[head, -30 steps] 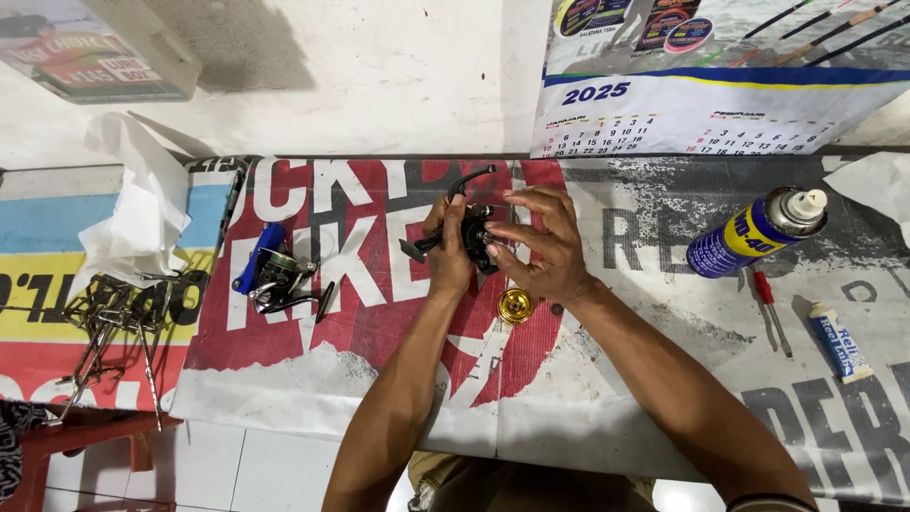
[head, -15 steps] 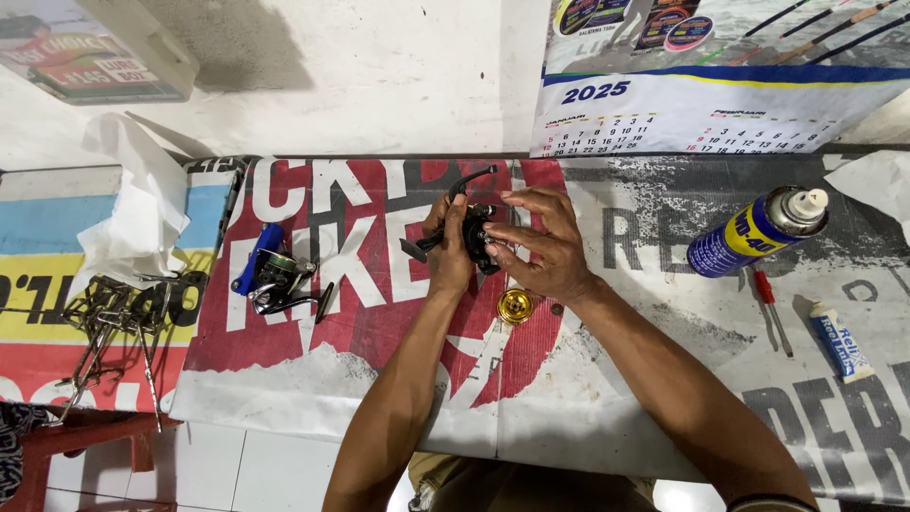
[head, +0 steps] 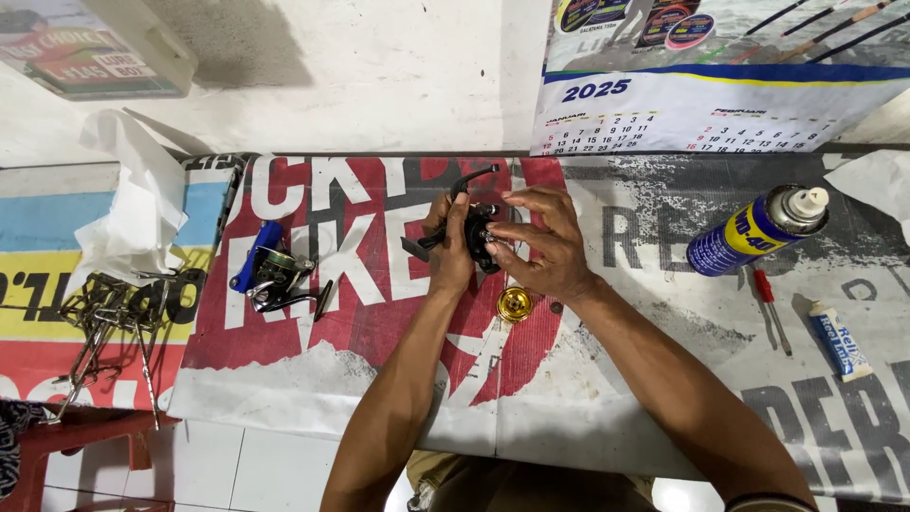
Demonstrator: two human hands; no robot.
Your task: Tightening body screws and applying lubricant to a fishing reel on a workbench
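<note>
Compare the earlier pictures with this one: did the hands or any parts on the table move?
Nothing visibly changed. The left hand and right hand still hold the black reel body together; the gold spool, spray can and blue reel lie where they were.

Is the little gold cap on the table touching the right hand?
Apart. The head view shows the gold cap lying on the banner, a strip of banner visible between it and the right hand.

White wall (head: 379,85) behind banner-covered table (head: 607,398).
</note>
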